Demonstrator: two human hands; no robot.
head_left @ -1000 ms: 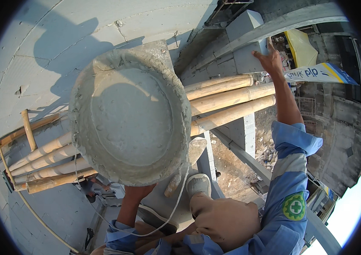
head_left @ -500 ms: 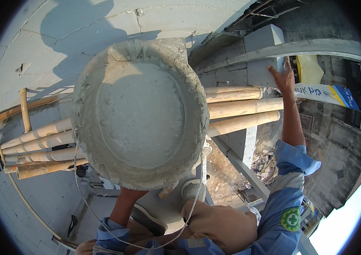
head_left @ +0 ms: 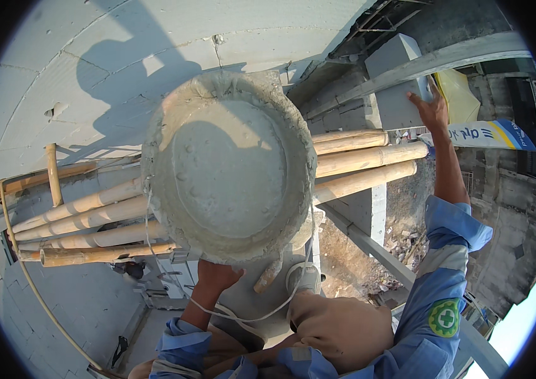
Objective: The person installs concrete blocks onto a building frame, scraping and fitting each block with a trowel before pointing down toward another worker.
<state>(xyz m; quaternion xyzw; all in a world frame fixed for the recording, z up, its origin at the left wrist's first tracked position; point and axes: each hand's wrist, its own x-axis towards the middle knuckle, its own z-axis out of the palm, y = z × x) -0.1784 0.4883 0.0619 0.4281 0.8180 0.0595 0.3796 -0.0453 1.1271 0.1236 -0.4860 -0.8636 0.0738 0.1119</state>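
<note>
A round bucket (head_left: 154, 158) of wet grey mortar (head_left: 230, 170), its rim crusted, fills the middle of the view. My left hand (head_left: 216, 276) is at the bucket's near edge, thumb pointing right; its fingers are mostly hidden by the bucket. A thin white rope (head_left: 261, 318) hangs in a loop from the bucket's sides and passes over my left wrist. Out to the far right, my right hand (head_left: 433, 114) is open, thumb and fingers apart, against the end of a pale grey block (head_left: 400, 104). A wooden-handled tool (head_left: 269, 276) shows partly below the bucket.
Bamboo poles (head_left: 372, 161) run left and right behind the bucket. A pale block wall (head_left: 217, 25) rises beyond. A metal bar (head_left: 457, 54) crosses above the right hand, and a slanting beam (head_left: 362, 243) spans a drop to rubble-strewn ground (head_left: 343, 265). A banner (head_left: 489, 134) hangs at right.
The bucket, poles and my arms sit further right in the view. My left hand shows more below the bucket's edge. My right hand remains by the block, and the shadow on the wall has changed shape.
</note>
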